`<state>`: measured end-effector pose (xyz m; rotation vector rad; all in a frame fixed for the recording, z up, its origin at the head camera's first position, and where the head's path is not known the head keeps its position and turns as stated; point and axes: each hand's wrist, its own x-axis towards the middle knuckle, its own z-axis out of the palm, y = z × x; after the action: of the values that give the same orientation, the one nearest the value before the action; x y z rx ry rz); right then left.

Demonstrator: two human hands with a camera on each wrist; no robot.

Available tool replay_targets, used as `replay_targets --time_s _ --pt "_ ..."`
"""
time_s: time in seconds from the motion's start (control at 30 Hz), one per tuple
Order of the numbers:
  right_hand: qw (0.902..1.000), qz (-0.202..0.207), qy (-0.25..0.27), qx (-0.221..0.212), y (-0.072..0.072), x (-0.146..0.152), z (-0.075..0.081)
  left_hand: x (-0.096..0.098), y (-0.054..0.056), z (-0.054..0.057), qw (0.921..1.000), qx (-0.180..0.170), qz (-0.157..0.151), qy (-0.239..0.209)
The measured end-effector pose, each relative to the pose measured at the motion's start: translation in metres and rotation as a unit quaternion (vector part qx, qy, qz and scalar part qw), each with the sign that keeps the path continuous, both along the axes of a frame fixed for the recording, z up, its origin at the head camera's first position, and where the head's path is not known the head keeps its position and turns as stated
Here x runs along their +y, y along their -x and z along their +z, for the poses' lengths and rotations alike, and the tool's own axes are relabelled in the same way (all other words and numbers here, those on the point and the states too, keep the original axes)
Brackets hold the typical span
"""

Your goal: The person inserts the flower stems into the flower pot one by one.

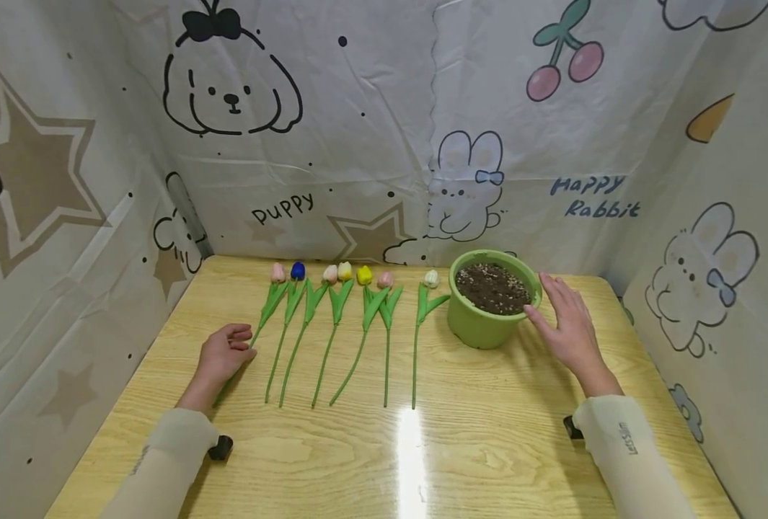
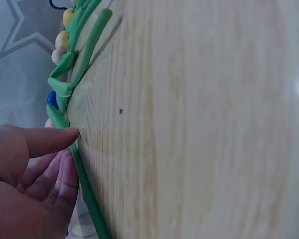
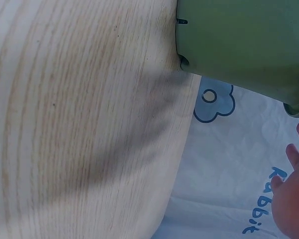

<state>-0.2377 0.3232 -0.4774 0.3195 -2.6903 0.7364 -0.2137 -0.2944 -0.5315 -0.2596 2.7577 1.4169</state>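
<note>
Beside the leftmost pink tulip (image 1: 277,272) is my left hand (image 1: 221,357), its thumb and loosely curved fingers on either side of the green stem (image 2: 92,199), a gap between the tips. In the left wrist view, the thumb tip overlaps the stem near the leaf. My right hand (image 1: 568,328) is at the right side of the green flowerpot (image 1: 484,333), fingers spread and thumb tip right at the rim. Dark soil (image 1: 492,288) fills the pot. The right wrist view shows the pot's lower wall (image 3: 244,45) and a few fingertips (image 3: 294,157).
More artificial tulips lie in a row with heads towards the back: a blue one (image 1: 298,271), a yellow one (image 1: 364,275), a white one (image 1: 431,279) and several others. The wooden table (image 1: 487,447) meets a printed cloth (image 1: 358,144) at the back and sides.
</note>
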Motion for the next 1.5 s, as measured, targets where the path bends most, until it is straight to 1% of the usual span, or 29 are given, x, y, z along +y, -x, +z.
replay_targets --time_s 0.2,0.33,0.5,0.73,0.87,1.0,1.13,1.27,1.37,1.43,1.5 --pt "1.0 -0.002 0.002 -0.004 0.0 -0.001 0.001 0.001 0.0 -0.002 0.9994 0.017 -0.001 0.029" --pt "1.0 -0.001 0.001 -0.003 0.001 -0.001 0.002 0.001 0.0 -0.001 0.9981 0.037 0.002 0.049" --pt "1.0 0.001 0.001 -0.005 0.003 0.0 0.0 0.002 0.002 0.001 0.9973 0.051 0.011 0.052" --pt "1.0 -0.001 0.007 -0.007 0.004 -0.001 -0.001 0.009 0.001 0.009 0.9981 0.034 0.022 0.047" --pt "1.0 0.003 0.006 -0.005 0.004 -0.002 -0.001 0.012 0.002 0.01 0.9986 0.019 0.022 0.043" --pt "1.0 0.004 0.002 -0.005 0.003 -0.003 -0.002 0.011 0.003 0.01 0.9991 -0.002 0.017 0.038" --pt "0.9999 0.006 0.006 -0.006 0.002 -0.003 -0.002 0.009 0.005 0.01 0.9992 -0.011 0.001 0.039" --pt "0.9999 0.009 0.012 -0.004 0.001 -0.002 -0.002 0.006 0.005 0.012 0.9995 -0.022 -0.012 0.018" --pt "0.9999 0.009 0.013 -0.005 0.001 -0.002 -0.002 0.005 0.003 0.014 0.9987 -0.037 -0.01 -0.035" --pt "0.9998 0.01 0.014 -0.004 0.001 -0.002 -0.002 0.004 0.003 0.015 0.9963 -0.049 -0.006 -0.071" --pt "0.9998 0.009 0.016 -0.005 0.001 -0.002 -0.002 0.003 0.002 0.016 0.9937 -0.06 -0.008 -0.095"
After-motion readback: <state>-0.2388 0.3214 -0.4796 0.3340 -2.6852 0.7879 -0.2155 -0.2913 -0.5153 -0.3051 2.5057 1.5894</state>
